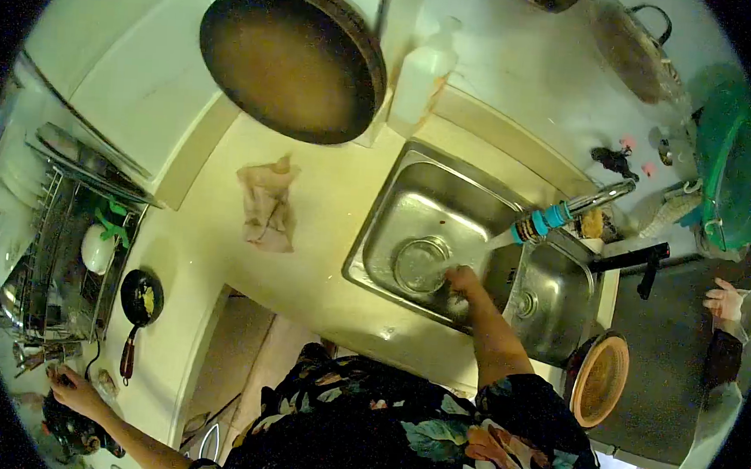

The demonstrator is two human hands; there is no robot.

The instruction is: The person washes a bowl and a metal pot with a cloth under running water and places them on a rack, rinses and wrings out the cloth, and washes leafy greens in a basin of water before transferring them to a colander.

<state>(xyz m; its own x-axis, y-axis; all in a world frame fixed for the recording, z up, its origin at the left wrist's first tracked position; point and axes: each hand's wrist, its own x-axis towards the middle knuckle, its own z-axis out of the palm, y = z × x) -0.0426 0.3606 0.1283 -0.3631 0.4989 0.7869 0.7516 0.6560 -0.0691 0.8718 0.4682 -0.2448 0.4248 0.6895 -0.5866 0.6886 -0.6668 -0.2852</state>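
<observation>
Over the larger basin of a steel sink (375, 243), my right hand (463, 284) reaches down with its fingers drawn together. What it holds, if anything, is too blurred to make out. Beside its fingertips is a round, shiny thing (421, 265) on the basin floor, either a drain or a clear bowl. Water appears to run from the faucet (601, 199) with a blue-banded end. Far to the left, my left hand (75, 391) has its fingers curled at a small dark part, which I cannot identify, above a black object (80, 431).
A small black frying pan (140, 297) with yellow bits lies near the dish rack (56, 258). A crumpled plastic bag (268, 204) rests on the counter. A large round pan (292, 57) and a pump bottle (424, 78) stand behind; a brown-rimmed pot (600, 379) is at right.
</observation>
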